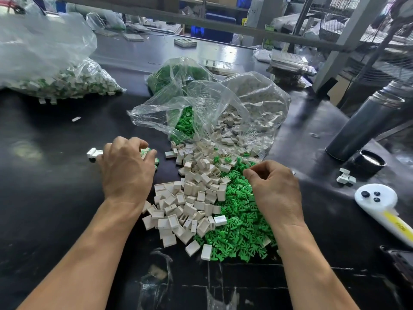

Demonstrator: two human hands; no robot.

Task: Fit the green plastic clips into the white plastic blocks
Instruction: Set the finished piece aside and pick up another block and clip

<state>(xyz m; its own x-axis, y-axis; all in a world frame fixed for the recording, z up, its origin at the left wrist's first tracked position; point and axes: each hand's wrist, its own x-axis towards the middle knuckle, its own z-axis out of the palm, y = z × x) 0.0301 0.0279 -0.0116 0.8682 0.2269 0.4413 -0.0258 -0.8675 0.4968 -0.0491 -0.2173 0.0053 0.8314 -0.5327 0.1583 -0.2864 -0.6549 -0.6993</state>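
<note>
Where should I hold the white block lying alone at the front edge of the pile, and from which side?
Probably from above, pinching the two long sides of the white block. It lies flat on the dark table, broad face up, and its near end is free, while green clips crowd its right edge.

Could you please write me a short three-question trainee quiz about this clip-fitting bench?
1. True or false: the loose green clips lie mostly to the right of the loose white blocks.
2. Which hand rests over the small cluster of assembled pieces? A) left hand B) right hand
3. Fill in: the big clear bag at far left holds white blocks already fitted with ____ clips.

Key
1. True.
2. A; the right hand, fingers curled, is over the green clips.
3. Green.
</note>
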